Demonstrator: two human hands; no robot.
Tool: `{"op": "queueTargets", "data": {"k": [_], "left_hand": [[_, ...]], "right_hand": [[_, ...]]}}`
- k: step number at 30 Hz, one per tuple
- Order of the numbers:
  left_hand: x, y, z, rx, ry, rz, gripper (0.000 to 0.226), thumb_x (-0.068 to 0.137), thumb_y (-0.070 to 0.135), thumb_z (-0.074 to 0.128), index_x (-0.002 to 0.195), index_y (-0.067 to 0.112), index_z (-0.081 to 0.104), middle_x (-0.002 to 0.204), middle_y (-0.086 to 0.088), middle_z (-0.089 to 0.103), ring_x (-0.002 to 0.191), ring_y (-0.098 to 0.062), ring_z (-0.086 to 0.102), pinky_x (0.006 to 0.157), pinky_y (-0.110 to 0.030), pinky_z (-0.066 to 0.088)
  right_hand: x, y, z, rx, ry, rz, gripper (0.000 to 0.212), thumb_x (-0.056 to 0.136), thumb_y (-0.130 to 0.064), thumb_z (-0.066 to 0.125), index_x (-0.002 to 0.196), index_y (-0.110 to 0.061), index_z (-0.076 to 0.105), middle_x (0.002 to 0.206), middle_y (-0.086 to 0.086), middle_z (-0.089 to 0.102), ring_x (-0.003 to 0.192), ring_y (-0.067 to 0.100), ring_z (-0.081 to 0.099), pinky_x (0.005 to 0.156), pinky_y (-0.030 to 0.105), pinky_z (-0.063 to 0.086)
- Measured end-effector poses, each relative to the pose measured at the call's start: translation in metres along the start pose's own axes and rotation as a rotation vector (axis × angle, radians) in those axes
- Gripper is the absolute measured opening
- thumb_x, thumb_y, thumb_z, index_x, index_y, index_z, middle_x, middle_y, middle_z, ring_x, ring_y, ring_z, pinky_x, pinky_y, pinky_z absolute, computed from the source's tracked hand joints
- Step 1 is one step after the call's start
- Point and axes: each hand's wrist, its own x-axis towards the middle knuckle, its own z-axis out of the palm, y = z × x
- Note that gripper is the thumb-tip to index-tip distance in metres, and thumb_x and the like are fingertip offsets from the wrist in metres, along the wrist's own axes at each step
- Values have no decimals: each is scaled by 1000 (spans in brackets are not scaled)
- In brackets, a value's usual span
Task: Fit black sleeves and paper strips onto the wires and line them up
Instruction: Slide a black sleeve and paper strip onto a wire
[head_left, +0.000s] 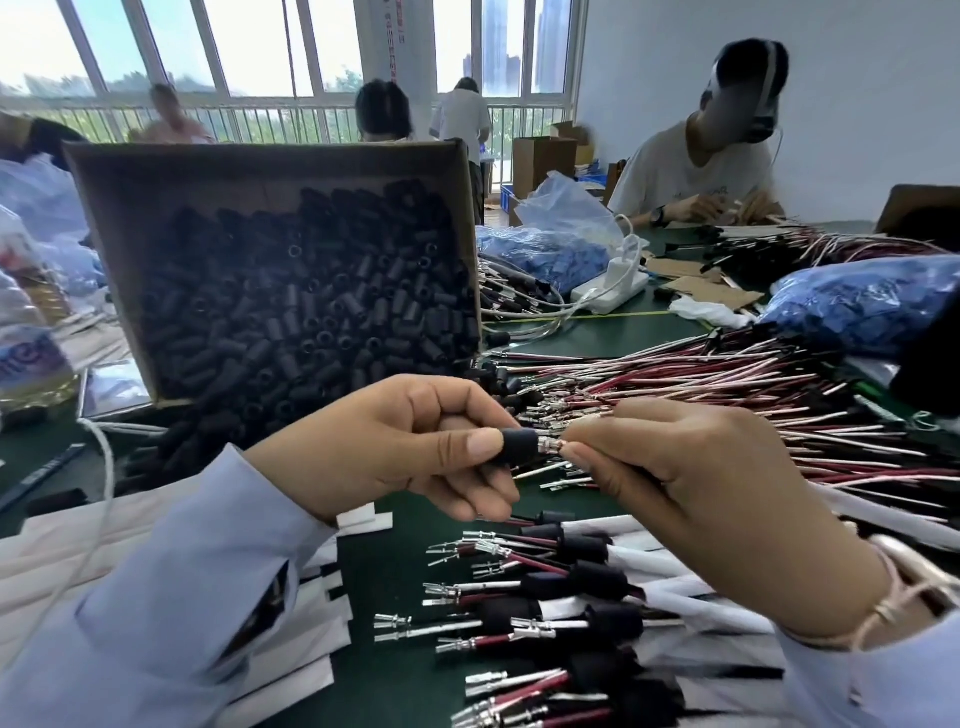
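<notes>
My left hand (410, 441) pinches a short black sleeve (519, 445) between thumb and fingers, mid-frame above the table. My right hand (691, 478) pinches the metal terminal ends of a wire pair (553, 446), whose tips sit at the sleeve's right opening. The red and white leads run back into a loose pile of wires (727, 384) behind. Below the hands lies a row of finished wires (561, 597) with black sleeves and white paper strips, terminals pointing left. White paper strips (322, 629) lie under my left sleeve.
A tilted cardboard box (130, 208) full of black sleeves stands behind my left hand. Blue plastic bags (857, 301) and a white power strip (608, 291) sit further back on the green table (395, 597). A person works at the far right; others stand by the windows.
</notes>
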Motion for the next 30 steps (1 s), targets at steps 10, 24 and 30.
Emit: {"op": "queueTargets", "data": {"k": [10,24,30], "left_hand": [[6,-14,26,850,34,89,16,77,32,78,83,25,65,76,7,71,70,-5,66,68,-31,55],[4,-13,5,1082,-24,-123,52,64,79,51,87,36,67,85,18,60,80,3,58,71,-20,49],[27,-31,76,1064,-26,102,80,67,88,42,136,55,17,136,26,25,122,0,30,100,-21,31]], "right_hand": [[-8,-31,34,267,-262,104,69,78,-50,52,138,-35,21,102,-13,60,85,12,59,73,27,44],[-21,121,-49,-77,-563,572,6,88,-36,62,92,-33,66,89,-7,65,83,15,60,71,26,47],[-65,200,-44,-492,-750,816,31,83,-25,70,110,-25,56,111,2,62,100,19,58,77,22,40]]}}
